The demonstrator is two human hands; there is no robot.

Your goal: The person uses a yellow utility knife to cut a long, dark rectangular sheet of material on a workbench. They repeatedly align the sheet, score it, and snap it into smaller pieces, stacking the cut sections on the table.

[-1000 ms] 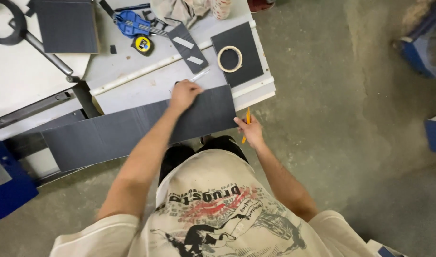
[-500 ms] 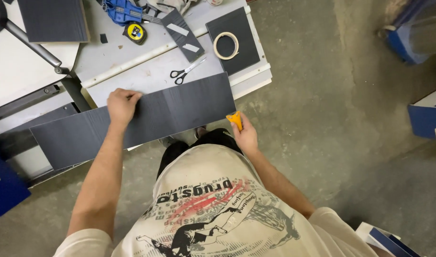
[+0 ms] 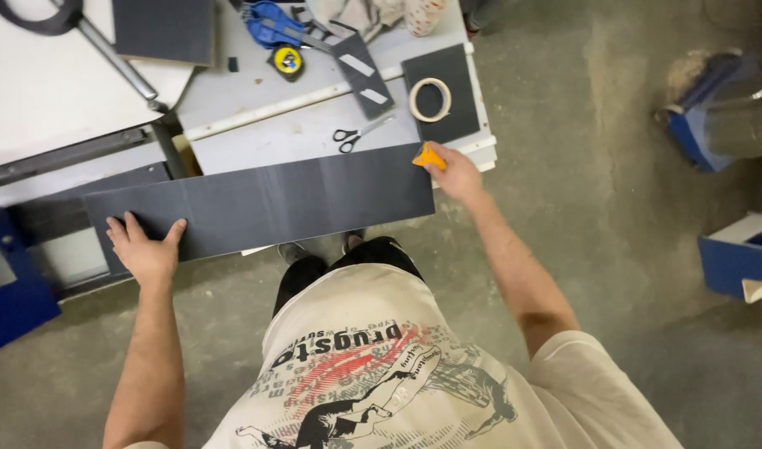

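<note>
A long dark grey sheet (image 3: 265, 204) lies along the front edge of the white worktable (image 3: 256, 137), overhanging it. My left hand (image 3: 146, 249) presses flat on the sheet's left end, fingers spread. My right hand (image 3: 456, 172) is at the sheet's right end, closed on a small yellow-orange cutter (image 3: 428, 157) whose tip meets the sheet's top right corner.
Scissors (image 3: 360, 135), a tape roll (image 3: 430, 98) on a dark square piece, a yellow tape measure (image 3: 287, 61), blue clamps (image 3: 269, 21) and dark offcuts lie on the table. Blue bins (image 3: 734, 262) stand on the concrete floor at right. My feet show under the sheet.
My left hand slid left along the sheet to its left end. My right hand rose from below the table edge, bringing the cutter to the sheet's right corner.
</note>
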